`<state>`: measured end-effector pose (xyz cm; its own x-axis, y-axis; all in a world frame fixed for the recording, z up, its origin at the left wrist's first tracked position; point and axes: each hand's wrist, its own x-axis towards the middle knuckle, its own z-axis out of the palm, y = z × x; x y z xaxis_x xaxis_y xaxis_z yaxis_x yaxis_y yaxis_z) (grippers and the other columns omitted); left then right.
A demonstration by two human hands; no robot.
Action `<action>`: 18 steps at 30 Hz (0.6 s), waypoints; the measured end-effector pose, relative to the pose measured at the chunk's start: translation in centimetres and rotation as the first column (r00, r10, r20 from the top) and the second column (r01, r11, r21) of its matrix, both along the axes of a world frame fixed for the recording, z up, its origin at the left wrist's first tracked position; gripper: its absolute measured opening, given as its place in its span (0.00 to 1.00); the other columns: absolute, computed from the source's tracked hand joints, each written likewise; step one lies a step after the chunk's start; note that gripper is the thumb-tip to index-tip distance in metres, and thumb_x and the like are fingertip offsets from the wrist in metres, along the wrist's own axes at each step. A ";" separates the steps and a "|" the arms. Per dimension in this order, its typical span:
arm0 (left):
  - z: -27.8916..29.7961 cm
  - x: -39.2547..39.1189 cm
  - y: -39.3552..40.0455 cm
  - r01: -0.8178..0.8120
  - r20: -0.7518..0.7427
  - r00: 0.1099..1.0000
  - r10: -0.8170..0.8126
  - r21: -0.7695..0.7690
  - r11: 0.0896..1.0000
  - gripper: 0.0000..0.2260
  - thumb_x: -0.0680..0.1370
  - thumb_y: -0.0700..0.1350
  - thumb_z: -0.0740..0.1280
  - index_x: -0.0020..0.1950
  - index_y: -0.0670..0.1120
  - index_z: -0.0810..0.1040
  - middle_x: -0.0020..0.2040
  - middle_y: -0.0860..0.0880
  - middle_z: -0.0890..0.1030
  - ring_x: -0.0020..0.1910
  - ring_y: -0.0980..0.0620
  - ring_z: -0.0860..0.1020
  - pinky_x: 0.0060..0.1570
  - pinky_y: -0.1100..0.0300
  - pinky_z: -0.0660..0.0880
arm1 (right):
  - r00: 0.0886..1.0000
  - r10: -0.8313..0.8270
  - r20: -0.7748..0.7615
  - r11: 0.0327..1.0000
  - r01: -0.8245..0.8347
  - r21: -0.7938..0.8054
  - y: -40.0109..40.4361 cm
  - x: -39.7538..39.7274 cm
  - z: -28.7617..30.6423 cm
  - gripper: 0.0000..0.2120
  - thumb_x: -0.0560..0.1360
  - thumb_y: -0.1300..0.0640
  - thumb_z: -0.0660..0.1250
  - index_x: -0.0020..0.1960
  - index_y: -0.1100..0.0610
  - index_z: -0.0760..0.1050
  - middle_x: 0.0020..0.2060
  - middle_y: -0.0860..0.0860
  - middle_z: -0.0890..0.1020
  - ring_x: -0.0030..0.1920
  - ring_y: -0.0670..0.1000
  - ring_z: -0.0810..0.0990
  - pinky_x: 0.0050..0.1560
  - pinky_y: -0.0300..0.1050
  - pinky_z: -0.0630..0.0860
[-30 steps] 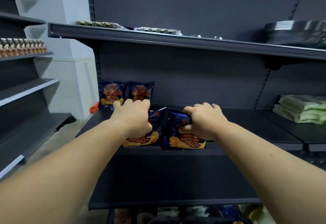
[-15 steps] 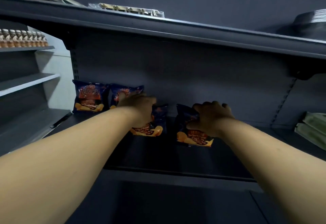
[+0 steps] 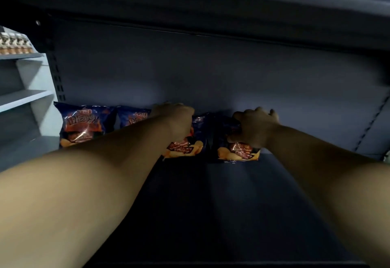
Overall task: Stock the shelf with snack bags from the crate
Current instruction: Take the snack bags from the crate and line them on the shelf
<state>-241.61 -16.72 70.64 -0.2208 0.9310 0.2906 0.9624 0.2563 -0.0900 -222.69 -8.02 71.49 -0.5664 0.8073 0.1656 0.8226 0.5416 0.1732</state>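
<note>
Two snack bags reach the shelf (image 3: 211, 204) back: left hand (image 3: 175, 120) grips one (image 3: 185, 147), right hand (image 3: 255, 128) another (image 3: 238, 151); best stood upright, touching, before letting go.

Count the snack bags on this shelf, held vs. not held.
Held: 2, one in the left hand, one in the right hand
Not held: 2, far-left bag, the bag beside it
Total: 4
</note>
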 end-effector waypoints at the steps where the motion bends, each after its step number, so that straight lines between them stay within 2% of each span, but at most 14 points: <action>1: -0.1 0.0 0.6 0.006 -0.005 1.000 -0.006 0.003 1.000 0.17 0.78 0.43 0.64 0.66 0.52 0.72 0.63 0.47 0.74 0.61 0.44 0.71 0.56 0.52 0.69 | 1.000 -0.005 -0.005 1.000 0.005 0.000 0.5 -0.1 0.0 0.31 0.73 0.32 0.62 0.72 0.43 0.63 0.63 0.50 0.73 0.68 0.58 0.64 0.69 0.65 0.56; 3: -0.3 0.0 1.5 0.018 -0.016 1.000 -0.018 -0.010 1.000 0.17 0.78 0.42 0.64 0.67 0.52 0.72 0.63 0.47 0.74 0.62 0.43 0.71 0.60 0.48 0.70 | 1.000 -0.007 -0.025 1.000 0.007 -0.019 1.2 -0.4 -0.3 0.31 0.73 0.34 0.63 0.72 0.43 0.63 0.64 0.50 0.72 0.68 0.59 0.63 0.69 0.65 0.58; 8: -0.7 -0.5 2.8 0.013 -0.007 1.000 -0.013 -0.026 1.000 0.20 0.77 0.41 0.64 0.68 0.51 0.70 0.65 0.46 0.72 0.64 0.43 0.69 0.64 0.47 0.67 | 0.994 -0.009 -0.111 0.996 -0.002 -0.093 2.7 -1.3 -1.5 0.34 0.73 0.36 0.65 0.75 0.45 0.59 0.66 0.51 0.69 0.67 0.59 0.62 0.61 0.55 0.67; 11: -1.2 -0.6 3.1 0.030 0.039 0.999 -0.031 0.004 1.000 0.21 0.77 0.40 0.62 0.69 0.51 0.69 0.65 0.45 0.71 0.65 0.43 0.68 0.64 0.50 0.66 | 0.988 -0.009 -0.155 0.998 -0.001 -0.070 3.6 -1.6 -2.6 0.37 0.73 0.37 0.66 0.76 0.46 0.57 0.68 0.52 0.68 0.67 0.60 0.62 0.62 0.55 0.67; 18: -2.3 -0.5 3.0 0.059 0.064 0.996 -0.063 0.057 0.997 0.23 0.76 0.37 0.61 0.70 0.53 0.68 0.64 0.46 0.67 0.64 0.43 0.63 0.61 0.49 0.63 | 0.958 0.019 -0.285 1.000 -0.012 0.024 5.0 -1.9 -5.1 0.35 0.71 0.36 0.67 0.74 0.46 0.62 0.68 0.53 0.68 0.67 0.60 0.62 0.68 0.56 0.62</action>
<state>-242.10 -13.71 68.38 -0.1844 0.9262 0.3289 0.9798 0.1997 -0.0132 -224.59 -3.00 66.34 -0.5053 0.7932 0.3398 0.8312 0.5532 -0.0553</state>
